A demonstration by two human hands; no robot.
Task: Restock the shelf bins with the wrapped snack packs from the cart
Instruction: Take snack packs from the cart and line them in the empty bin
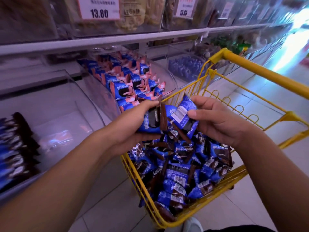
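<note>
— What are the hands gripping?
— The left hand (pixel 133 124) curls round a blue snack pack (pixel 151 121) with brown crimped ends; the right hand (pixel 215 119) pinches a second pack (pixel 183 114), barcode side up, between thumb and fingers. Both are held just above the cart's far end.
— And the containers, left to right?
— A clear bin (pixel 55 104) at far left holds a row of blue-and-brown packs (pixel 15 148) at its left side. The next bin (pixel 168 76) is full of blue-and-pink packs (pixel 127 81). The yellow wire cart (pixel 215 198) carries a heap of blue packs (pixel 182 171), some showing barcodes.
— Any writing?
— Two price tags (pixel 98 8) on the upper shelf read 13.80; the wrapper lettering is too small to make out.
</note>
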